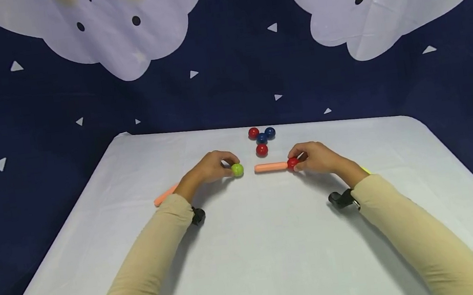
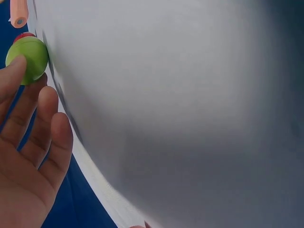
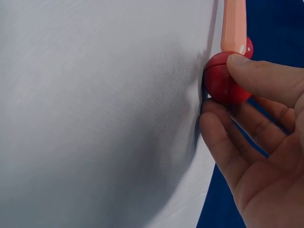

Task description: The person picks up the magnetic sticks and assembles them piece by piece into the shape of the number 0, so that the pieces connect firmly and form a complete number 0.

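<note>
At the bottom of the head view two beige sleeves (image 1: 135,263) reach in from the lower left and lower right over the white tabletop (image 1: 255,263), each with a black wrist device (image 1: 198,216) at its cuff. Beside the left wrist, left of centre, lies a slanting peach rod (image 1: 164,195), partly covered by the arm; a sliver of something yellow (image 1: 367,170) shows behind the right wrist, too little to identify.

Farther up, near the middle of the frame, both hands are narrowed on balls. The left hand (image 1: 212,166) pinches a green ball (image 1: 237,169) between thumb and fingers; the right hand (image 1: 317,157) grips a red ball (image 1: 290,163) the same way. Between them lies a peach stick (image 1: 270,167), its long axis running left to right across the picture. Its right end meets the red ball (whether it is fixed in, I cannot tell), while its left end points at the green ball across a short gap. That line-up seems the relation to mind: green ball and free end nearly level, the left hand nearer that end, the right hand nearer the other.

Beyond, at upper centre, two loose red balls (image 1: 262,150) and two blue balls (image 1: 261,138) cluster before the dark cloud-printed backdrop (image 1: 235,69).
</note>
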Available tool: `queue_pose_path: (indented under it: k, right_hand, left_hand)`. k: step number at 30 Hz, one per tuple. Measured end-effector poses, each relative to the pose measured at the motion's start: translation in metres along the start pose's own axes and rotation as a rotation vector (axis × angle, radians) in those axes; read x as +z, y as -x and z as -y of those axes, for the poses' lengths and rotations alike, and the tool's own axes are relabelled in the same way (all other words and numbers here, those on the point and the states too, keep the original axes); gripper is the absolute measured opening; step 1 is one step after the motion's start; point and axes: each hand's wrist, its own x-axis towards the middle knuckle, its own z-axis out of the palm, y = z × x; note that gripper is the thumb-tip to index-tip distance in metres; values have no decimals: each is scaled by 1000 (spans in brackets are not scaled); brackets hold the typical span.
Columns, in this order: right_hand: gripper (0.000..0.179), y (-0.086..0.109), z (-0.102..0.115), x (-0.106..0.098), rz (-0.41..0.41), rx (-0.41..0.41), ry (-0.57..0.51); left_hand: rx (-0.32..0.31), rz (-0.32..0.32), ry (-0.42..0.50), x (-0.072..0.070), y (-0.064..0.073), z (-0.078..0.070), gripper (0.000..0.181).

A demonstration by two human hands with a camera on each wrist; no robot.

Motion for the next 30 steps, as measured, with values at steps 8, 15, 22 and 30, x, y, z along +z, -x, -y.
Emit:
queue_pose_path:
  k: [8,15,22,30]
  right_hand:
    - [28,-1,4,1,6,-6,4]
    - [28,-1,5,1,8,-3,-8]
    - [27,-5,7,5,-19,-30,-4]
    - [28,-10,11,8,-19,-15,5]
  left_hand:
    - [18,-2,13,3,1,-1,31]
    - [12,-6,20,5,-3,-7,30]
    - [45,-13,38,10,-8,-10,30]
    - [26,-38,28,9,-10,-8,32]
